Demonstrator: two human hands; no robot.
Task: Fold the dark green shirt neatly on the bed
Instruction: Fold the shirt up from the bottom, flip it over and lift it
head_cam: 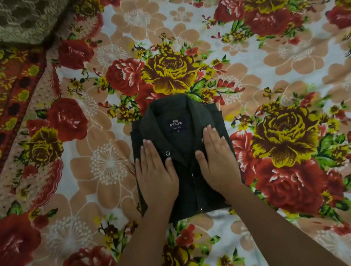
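Dark green shirt (185,163), folded to a compact rectangle, lies mid-bed (269,64) beneath the yellow rose print (170,71). Left hand (155,175) and right hand (218,163) press flat either side of its placket, fingers straight, nearly together. Soft, light, probably limp cloth — lift by both side edges.

The folded shirt (186,186) lies on the bed (269,64), near the person, collar at its far end. The left hand (155,175) rests flat on the shirt's left half and the right hand (218,163) on its right half, the button strip between them. A cloth (13,19) lies far left, well apart.
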